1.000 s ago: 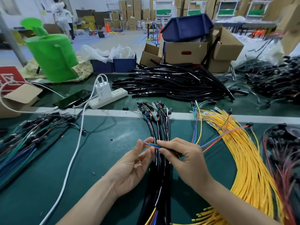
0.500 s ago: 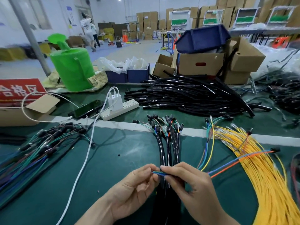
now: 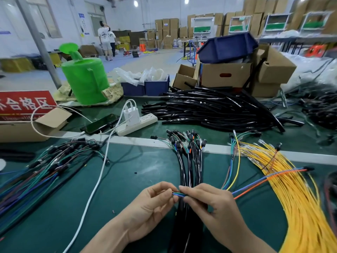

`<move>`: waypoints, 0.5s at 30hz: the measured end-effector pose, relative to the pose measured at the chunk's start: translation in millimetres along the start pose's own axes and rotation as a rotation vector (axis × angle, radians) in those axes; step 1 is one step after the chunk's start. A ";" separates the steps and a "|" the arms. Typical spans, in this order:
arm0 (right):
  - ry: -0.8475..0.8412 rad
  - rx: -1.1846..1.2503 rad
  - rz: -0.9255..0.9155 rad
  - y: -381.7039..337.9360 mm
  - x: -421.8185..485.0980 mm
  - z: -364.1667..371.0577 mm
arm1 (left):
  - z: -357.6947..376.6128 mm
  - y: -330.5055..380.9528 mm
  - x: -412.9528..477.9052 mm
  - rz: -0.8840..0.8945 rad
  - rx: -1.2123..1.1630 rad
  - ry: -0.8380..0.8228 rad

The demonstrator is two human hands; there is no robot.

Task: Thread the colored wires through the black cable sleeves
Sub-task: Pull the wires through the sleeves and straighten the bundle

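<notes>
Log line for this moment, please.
left hand: pinches colored wires at ends | right hand: grips same wires | threading begun: cannot tell

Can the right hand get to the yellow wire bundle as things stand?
Probably yes. The yellow wire bundle lies on the mat just to the right of the right hand, and only the blue and orange wires it pinches cross over it. The hand would have to release those first.

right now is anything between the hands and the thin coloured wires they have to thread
Nothing visible does. The left hand and the right hand both pinch the blue, green and orange wire ends directly, over the bundle of black sleeved cables.
</notes>
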State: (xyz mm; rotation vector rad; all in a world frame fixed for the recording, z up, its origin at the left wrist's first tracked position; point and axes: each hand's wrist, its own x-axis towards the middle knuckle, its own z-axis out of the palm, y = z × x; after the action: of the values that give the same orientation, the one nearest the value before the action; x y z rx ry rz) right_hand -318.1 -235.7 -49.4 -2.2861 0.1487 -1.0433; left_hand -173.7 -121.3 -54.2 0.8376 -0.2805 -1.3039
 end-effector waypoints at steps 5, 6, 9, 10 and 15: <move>-0.016 -0.120 -0.021 8.5 -1.5 -6.0 | 3.5 12.4 -0.5 0.034 0.300 0.006; -0.001 -0.163 -0.016 11.0 -2.0 -6.5 | 6.6 21.5 3.9 0.055 0.492 0.041; 0.070 -0.181 0.073 18.3 -0.2 -8.1 | 25.1 63.2 40.3 0.220 0.977 0.178; 0.091 -0.180 0.096 20.5 0.8 -8.6 | 33.7 78.2 59.8 0.300 1.115 0.210; 0.017 -0.234 0.113 26.7 -8.8 -5.5 | 41.6 117.3 164.3 0.382 1.781 0.483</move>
State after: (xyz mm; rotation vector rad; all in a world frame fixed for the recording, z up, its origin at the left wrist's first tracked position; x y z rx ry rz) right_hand -324.2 -256.9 -67.7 -2.4444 0.4223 -1.0336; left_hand -67.5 -285.6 10.6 2.3478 -1.1928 -0.1491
